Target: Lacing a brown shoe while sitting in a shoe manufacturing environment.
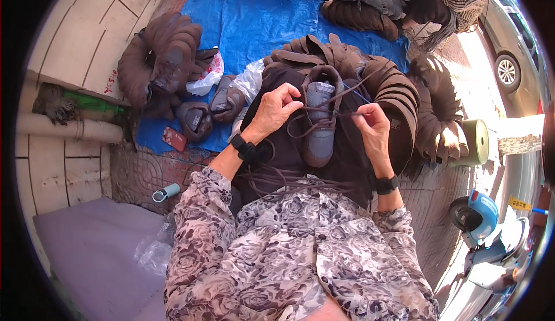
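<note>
A grey-brown lace-up shoe (318,140) rests on my lap over dark cloth, its toe pointing toward me and its tongue lifted at the far end. Brown shoelace (315,125) runs across its front in loose loops. My left hand (275,111), left of the shoe, pinches one stretch of lace between thumb and fingers. On the other side my right hand (373,127) pinches another stretch, pulled out to the right. More loose brown laces (283,183) lie across my lap. Both wrists carry black bands.
Curled stacks of brown shoe pieces (396,98) lie just beyond my lap, with another stack (162,55) at the left. Two shoes (195,121) and a red phone (174,139) lie on the blue tarp (225,26). A person (433,8) sits far right; a scooter (485,222) stands right.
</note>
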Action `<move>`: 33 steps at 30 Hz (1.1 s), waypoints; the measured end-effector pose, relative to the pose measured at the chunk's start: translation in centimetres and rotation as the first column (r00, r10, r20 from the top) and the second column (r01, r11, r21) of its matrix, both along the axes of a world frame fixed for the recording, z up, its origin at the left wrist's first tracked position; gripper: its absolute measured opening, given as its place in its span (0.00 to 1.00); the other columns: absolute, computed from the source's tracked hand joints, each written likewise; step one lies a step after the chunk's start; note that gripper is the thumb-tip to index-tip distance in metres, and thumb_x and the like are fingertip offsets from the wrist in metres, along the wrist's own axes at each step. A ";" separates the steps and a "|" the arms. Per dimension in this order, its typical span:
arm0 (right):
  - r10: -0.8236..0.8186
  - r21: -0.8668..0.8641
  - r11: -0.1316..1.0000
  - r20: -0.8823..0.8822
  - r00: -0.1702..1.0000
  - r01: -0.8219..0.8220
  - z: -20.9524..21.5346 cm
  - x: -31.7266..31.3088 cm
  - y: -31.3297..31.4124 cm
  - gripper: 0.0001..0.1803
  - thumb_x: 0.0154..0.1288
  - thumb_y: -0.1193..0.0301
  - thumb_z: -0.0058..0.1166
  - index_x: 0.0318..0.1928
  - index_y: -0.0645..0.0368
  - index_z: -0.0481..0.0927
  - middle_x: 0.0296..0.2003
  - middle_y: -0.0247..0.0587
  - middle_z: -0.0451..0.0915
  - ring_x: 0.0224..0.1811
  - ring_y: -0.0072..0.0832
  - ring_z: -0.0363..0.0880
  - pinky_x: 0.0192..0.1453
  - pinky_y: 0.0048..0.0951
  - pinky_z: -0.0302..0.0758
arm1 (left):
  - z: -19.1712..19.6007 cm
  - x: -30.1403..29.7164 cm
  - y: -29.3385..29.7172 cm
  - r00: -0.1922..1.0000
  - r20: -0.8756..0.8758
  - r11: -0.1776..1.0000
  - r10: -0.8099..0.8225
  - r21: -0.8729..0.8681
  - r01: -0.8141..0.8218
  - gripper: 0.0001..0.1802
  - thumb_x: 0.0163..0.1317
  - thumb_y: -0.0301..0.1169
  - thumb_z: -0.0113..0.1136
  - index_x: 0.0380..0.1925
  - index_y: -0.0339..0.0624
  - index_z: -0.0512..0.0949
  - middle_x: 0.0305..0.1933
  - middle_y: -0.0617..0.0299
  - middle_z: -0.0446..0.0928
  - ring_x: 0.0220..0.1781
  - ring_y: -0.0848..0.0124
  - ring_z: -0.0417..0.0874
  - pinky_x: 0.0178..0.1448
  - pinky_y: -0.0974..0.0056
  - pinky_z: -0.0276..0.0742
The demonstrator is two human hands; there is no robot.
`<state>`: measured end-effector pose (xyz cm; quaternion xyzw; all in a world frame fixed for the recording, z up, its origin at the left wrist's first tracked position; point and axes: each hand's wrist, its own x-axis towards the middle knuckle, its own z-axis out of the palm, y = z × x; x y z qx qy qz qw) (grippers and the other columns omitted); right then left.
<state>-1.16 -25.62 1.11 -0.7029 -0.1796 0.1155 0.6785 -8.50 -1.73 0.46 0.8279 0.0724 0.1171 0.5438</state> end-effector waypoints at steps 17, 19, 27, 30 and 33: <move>0.017 -0.410 0.808 0.734 0.679 0.423 0.0 0.8 -0.8 0.05 0.53 0.76 0.56 0.30 0.58 0.74 0.21 0.43 0.75 0.23 0.36 0.77 0.27 0.32 0.72 | -1.2 -0.4 0.4 1.000 -0.026 0.989 -0.004 -0.151 0.000 0.09 0.52 0.26 0.63 0.31 0.37 0.74 0.20 0.68 0.72 0.23 0.83 0.70 0.29 0.74 0.68; -0.003 -0.426 0.787 0.721 0.693 0.447 -0.9 0.5 -0.6 0.06 0.54 0.75 0.56 0.31 0.57 0.72 0.20 0.44 0.75 0.22 0.36 0.77 0.26 0.33 0.71 | -1.4 -0.5 0.5 0.999 -0.033 0.981 -0.034 -0.194 0.027 0.08 0.56 0.25 0.61 0.33 0.42 0.72 0.26 0.74 0.69 0.23 0.87 0.66 0.26 0.79 0.63; 0.424 -0.615 0.783 0.416 0.804 -0.095 0.1 1.6 0.3 0.14 0.52 0.74 0.60 0.37 0.58 0.70 0.22 0.43 0.74 0.26 0.40 0.76 0.29 0.33 0.72 | 0.5 -3.9 12.2 0.948 -0.067 0.322 0.312 -0.931 -0.172 0.07 0.58 0.20 0.56 0.32 0.47 0.71 0.17 0.69 0.66 0.11 0.82 0.59 0.12 0.76 0.50; 0.372 -0.525 0.847 0.465 0.803 -0.088 0.8 2.1 1.1 0.18 0.50 0.75 0.60 0.43 0.57 0.72 0.26 0.41 0.72 0.27 0.40 0.75 0.30 0.34 0.71 | -0.7 -4.9 14.6 0.963 -0.043 0.485 0.267 -0.857 -0.173 0.05 0.60 0.25 0.56 0.36 0.45 0.71 0.22 0.65 0.71 0.14 0.80 0.65 0.15 0.76 0.58; 0.419 -0.540 0.841 0.658 0.625 0.005 2.5 2.1 3.6 0.12 0.54 0.74 0.56 0.41 0.57 0.72 0.27 0.41 0.72 0.27 0.39 0.75 0.32 0.35 0.73 | -0.4 -3.6 10.5 0.961 -0.093 0.918 0.260 -0.286 -0.276 0.16 0.59 0.32 0.58 0.46 0.40 0.71 0.43 0.51 0.76 0.45 0.65 0.78 0.49 0.65 0.73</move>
